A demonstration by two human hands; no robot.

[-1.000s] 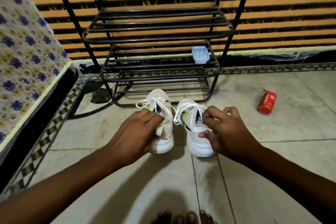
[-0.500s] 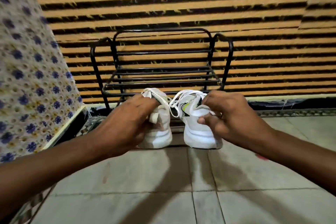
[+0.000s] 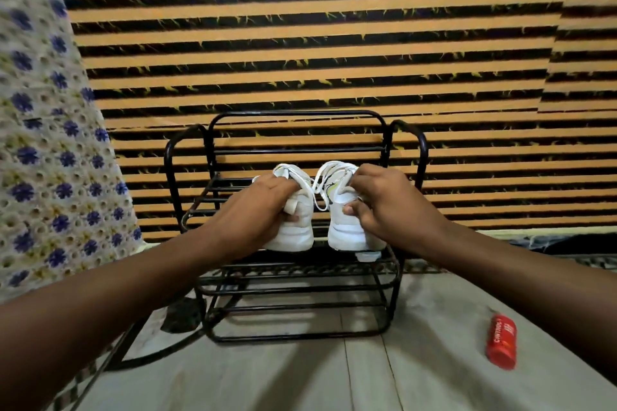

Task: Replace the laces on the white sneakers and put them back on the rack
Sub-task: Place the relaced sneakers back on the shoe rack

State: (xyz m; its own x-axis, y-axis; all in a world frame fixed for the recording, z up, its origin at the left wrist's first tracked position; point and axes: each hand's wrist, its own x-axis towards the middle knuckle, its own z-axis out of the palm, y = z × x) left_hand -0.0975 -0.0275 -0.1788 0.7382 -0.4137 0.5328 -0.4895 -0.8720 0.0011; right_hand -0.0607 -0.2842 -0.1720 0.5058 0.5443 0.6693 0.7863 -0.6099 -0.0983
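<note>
Two white sneakers with white laces are held side by side, heels toward me, in front of the upper shelf of the black metal shoe rack (image 3: 405, 143). My left hand (image 3: 257, 210) grips the left sneaker (image 3: 295, 230) at its collar. My right hand (image 3: 384, 203) grips the right sneaker (image 3: 344, 230) the same way, thumb on its heel. The right sneaker has a yellow-green mark on its side. Both soles hang at about the level of the shelf's front bar; I cannot tell whether they touch it.
A red cylindrical container (image 3: 500, 342) lies on the tiled floor to the right of the rack. A floral-patterned cloth surface (image 3: 50, 160) rises on the left. An orange-and-black striped wall (image 3: 317, 43) stands behind the rack. A small pale box (image 3: 367, 256) peeks out under the right sneaker.
Both hands have lifted the sneakers off the floor and carried them up and forward to the rack's upper shelf. The view has risen with them.
</note>
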